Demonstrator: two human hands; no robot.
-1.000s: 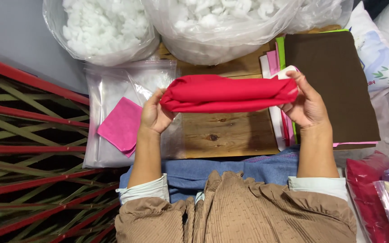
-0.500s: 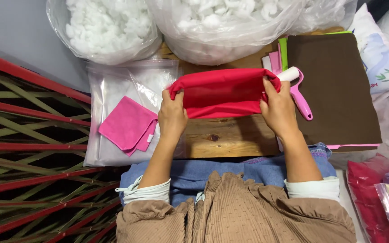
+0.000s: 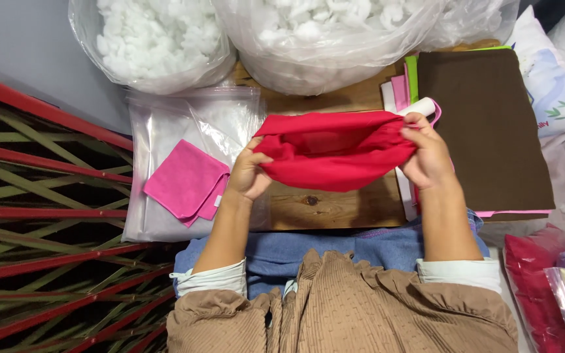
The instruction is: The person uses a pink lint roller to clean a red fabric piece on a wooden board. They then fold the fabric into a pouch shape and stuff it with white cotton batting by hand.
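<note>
A red fabric cover (image 3: 335,150) hangs between both hands above a wooden board (image 3: 335,209). My left hand (image 3: 248,171) grips its left edge and my right hand (image 3: 426,153) grips its right edge. The top edges are pulled apart, so the cloth sags open like a pouch. A white and pink tool (image 3: 423,108) lies just behind my right hand.
A folded pink cloth (image 3: 186,183) rests on clear plastic bags (image 3: 165,131) at left. Two big bags of white stuffing (image 3: 158,39) stand at the back. Brown felt sheets (image 3: 485,124) lie to the right, red cloth in a bag (image 3: 537,287) at lower right, red slats at left.
The red cover was stretched long between my hands. My hands have moved closer together, and its top edges have come apart so that it gapes open.
</note>
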